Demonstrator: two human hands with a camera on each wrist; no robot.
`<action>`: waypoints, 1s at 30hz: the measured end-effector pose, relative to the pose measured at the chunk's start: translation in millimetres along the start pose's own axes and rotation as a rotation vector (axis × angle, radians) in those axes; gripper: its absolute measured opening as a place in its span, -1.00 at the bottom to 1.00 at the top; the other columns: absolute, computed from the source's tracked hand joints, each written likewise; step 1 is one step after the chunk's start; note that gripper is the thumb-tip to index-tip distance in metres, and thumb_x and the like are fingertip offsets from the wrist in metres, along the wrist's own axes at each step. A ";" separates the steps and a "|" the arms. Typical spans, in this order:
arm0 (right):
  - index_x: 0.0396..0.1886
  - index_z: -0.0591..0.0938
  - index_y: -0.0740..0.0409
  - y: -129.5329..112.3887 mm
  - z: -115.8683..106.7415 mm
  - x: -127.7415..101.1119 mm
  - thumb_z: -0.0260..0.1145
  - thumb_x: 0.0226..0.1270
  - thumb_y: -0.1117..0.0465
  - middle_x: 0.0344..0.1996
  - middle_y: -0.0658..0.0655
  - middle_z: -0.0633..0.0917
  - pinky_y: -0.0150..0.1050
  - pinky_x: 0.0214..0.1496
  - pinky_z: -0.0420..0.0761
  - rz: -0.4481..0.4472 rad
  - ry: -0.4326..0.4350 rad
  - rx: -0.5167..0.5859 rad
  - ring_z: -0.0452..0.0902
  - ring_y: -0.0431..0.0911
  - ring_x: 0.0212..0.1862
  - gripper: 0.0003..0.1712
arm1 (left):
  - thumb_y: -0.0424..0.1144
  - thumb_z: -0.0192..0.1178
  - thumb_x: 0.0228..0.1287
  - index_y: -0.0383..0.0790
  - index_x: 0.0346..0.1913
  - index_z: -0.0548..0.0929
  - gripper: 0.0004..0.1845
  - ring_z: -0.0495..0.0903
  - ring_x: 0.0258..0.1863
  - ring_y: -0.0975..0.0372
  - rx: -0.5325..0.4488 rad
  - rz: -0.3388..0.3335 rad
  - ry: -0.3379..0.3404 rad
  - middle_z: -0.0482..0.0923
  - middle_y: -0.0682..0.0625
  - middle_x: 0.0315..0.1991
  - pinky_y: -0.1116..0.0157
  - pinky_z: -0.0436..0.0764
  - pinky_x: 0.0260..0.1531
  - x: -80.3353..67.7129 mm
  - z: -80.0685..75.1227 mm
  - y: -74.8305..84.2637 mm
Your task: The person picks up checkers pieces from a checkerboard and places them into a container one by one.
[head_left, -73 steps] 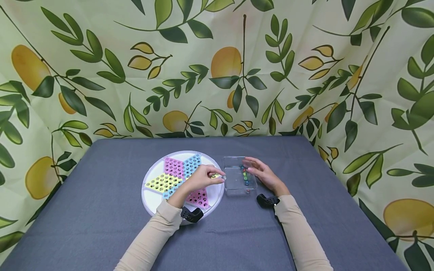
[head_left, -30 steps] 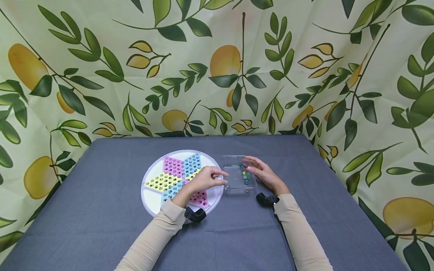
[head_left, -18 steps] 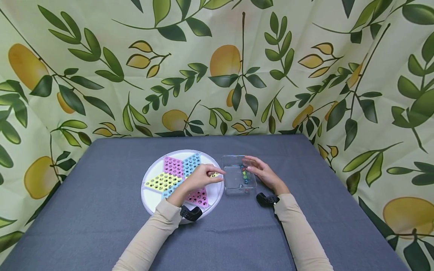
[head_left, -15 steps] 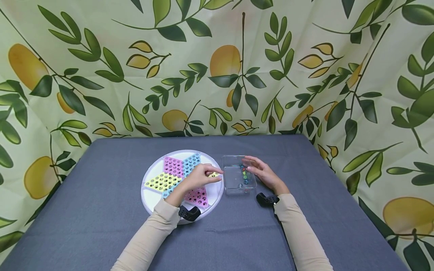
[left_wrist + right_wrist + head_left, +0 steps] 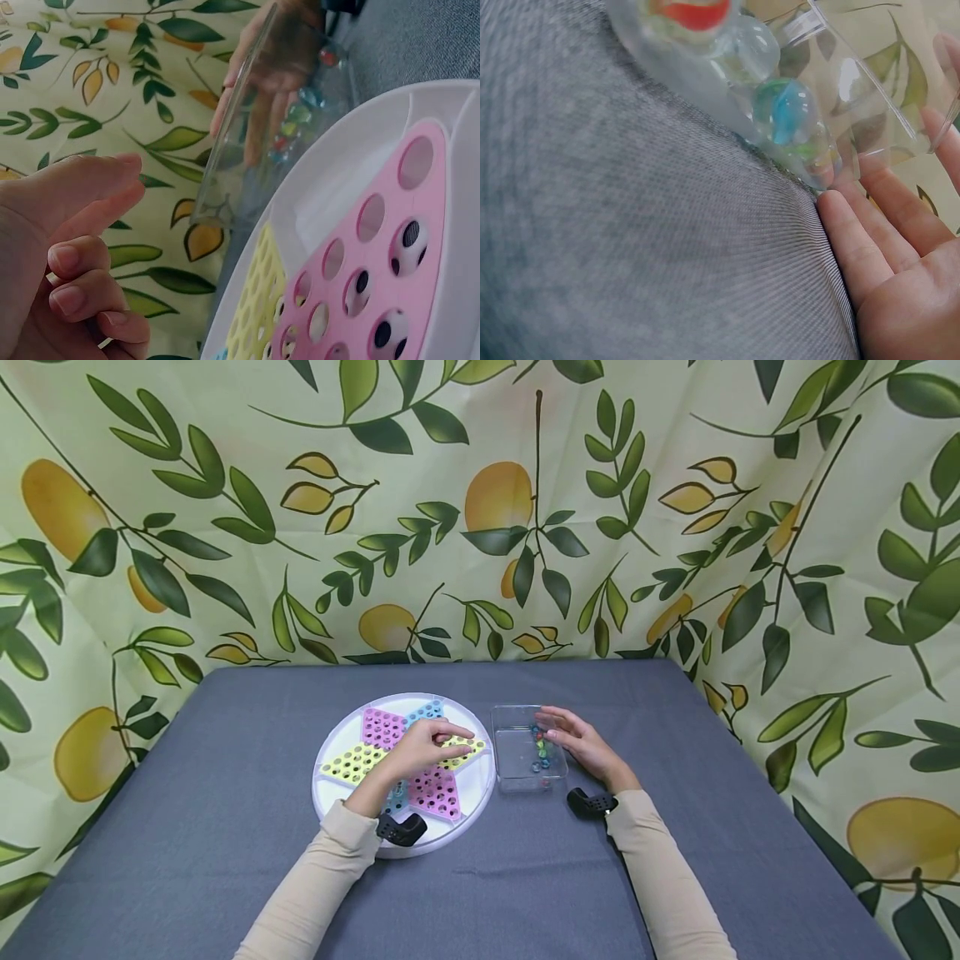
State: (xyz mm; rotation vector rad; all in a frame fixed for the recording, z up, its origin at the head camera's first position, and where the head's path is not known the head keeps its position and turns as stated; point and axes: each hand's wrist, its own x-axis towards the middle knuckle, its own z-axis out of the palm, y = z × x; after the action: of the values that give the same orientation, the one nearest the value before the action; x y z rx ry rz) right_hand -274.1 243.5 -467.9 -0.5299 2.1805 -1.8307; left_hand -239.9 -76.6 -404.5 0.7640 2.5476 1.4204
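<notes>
On the grey tablecloth (image 5: pixel 225 827), the left hand (image 5: pixel 423 750) is hovering over the round white Chinese checkers board (image 5: pixel 333 797), fingers loosely curled with thumb and forefinger reaching toward the yellow point of the star (image 5: pixel 352 762); whether a marble is being pinched between them cannot be told, and the left wrist view shows nothing in the fingers (image 5: pixel 82 281). Just right of the board, the right hand (image 5: pixel 585 747) is resting with straight, relaxed fingers laid against the far side wall of the clear plastic box (image 5: pixel 517 777), touching it without clasping. Glass marbles (image 5: pixel 542 750) are lying inside the box along that same wall, with blue and red ones showing through the plastic in the right wrist view (image 5: pixel 784 112).
</notes>
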 end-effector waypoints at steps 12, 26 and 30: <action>0.46 0.16 0.20 0.2 -0.2 -0.3 0.11 0.46 0.19 0.45 0.37 0.23 0.02 0.47 0.23 -0.011 -0.008 -0.001 0.13 0.26 0.48 -0.35 | -0.23 0.31 0.20 -0.30 -0.01 0.69 -0.68 0.18 -0.52 0.30 0.006 -0.048 0.045 0.15 0.10 -0.59 0.44 0.26 -0.48 -9.3 -13.6 -3.7; 0.46 0.16 0.22 -0.5 0.7 -0.1 0.12 0.46 0.19 0.45 0.38 0.23 -0.22 0.43 0.31 -0.008 -0.004 0.013 0.11 0.27 0.47 -0.34 | -0.25 0.30 0.21 -0.32 -0.03 0.70 -0.70 0.14 -0.57 0.32 0.026 -0.045 0.080 0.13 0.09 -0.60 0.45 0.22 -0.55 -22.2 -28.4 -8.5; 0.46 0.16 0.20 -1.0 0.9 0.0 0.11 0.46 0.20 0.45 0.38 0.23 0.18 0.51 0.07 -0.001 0.000 0.018 0.10 0.27 0.48 -0.35 | -0.23 0.31 0.20 -0.29 -0.03 0.71 -0.70 0.15 -0.57 0.33 0.030 -0.060 0.081 0.14 0.10 -0.59 0.45 0.23 -0.56 -25.2 -31.7 -12.3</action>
State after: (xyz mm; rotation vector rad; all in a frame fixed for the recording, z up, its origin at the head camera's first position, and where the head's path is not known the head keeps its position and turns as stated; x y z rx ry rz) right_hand -273.7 242.6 -467.1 -0.5274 2.1627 -1.8488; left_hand -233.5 -118.3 -400.5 0.6415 2.6335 1.4263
